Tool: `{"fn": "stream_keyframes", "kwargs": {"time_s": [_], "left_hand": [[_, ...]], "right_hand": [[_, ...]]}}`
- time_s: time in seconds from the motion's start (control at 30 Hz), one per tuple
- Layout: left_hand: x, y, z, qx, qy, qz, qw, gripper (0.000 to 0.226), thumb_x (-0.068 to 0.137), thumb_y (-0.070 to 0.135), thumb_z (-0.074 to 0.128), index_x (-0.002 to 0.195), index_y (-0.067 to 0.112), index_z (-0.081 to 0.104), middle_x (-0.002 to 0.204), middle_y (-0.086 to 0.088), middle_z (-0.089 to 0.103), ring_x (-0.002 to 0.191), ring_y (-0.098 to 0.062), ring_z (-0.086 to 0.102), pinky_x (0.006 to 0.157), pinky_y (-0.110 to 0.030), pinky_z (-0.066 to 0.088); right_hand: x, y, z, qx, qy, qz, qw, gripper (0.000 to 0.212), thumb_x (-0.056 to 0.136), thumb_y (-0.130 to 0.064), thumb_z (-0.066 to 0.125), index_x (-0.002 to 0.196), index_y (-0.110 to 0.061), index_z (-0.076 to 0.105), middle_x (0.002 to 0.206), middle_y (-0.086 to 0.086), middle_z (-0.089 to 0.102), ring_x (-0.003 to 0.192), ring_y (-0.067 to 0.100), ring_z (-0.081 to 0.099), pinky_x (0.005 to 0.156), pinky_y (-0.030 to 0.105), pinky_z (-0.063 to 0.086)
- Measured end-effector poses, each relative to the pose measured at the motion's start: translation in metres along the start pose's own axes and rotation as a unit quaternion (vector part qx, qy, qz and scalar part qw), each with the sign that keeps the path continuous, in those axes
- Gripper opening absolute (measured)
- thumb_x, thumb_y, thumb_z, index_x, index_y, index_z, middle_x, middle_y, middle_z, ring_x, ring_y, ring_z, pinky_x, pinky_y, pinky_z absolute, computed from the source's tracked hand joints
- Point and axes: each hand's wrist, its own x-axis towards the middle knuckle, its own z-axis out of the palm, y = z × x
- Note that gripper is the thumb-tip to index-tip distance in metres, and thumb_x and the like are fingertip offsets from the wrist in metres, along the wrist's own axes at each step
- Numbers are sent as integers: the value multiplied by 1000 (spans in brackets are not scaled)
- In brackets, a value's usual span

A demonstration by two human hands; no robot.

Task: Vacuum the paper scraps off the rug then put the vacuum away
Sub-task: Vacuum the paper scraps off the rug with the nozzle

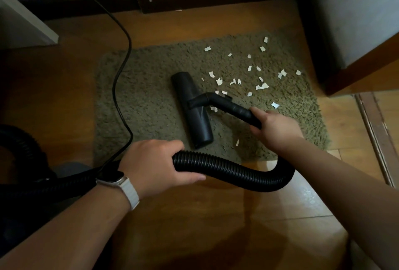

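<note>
Right hand [274, 126] grips wand [235, 109]; left hand [157, 166] grips hose [233, 172]. Nozzle [192, 107] flat on rug [140, 96], scraps [262, 86] beside it, right half.

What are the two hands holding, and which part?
The right hand grips the vacuum's stiff black tube just behind the floor head. The left hand grips the ribbed hose farther back.
</note>
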Motion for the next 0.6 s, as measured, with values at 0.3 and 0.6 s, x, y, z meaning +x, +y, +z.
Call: {"fn": "stream_keyframes", "kwargs": {"time_s": [0.3,0.6], "left_hand": [[4,2,4,-6,3,21,1000,69,62,98,28,77,35,53,58,16,48,55,2,49,49,-18,38],[2,1,9,-6,0,33,999,70,63,97,29,76,34,56,55,16,46,51,4,46,46,-18,37]], "right_hand": [[-6,42,-9,35,18,106,994,26,93,-42,58,116,-34,50,73,-3,52,61,20,55,51,31,52],[-20,36,11,69,43,139,987,29,93,-42,60,119,-33,50,73,-3,51,60,21,51,48,26,39]]}}
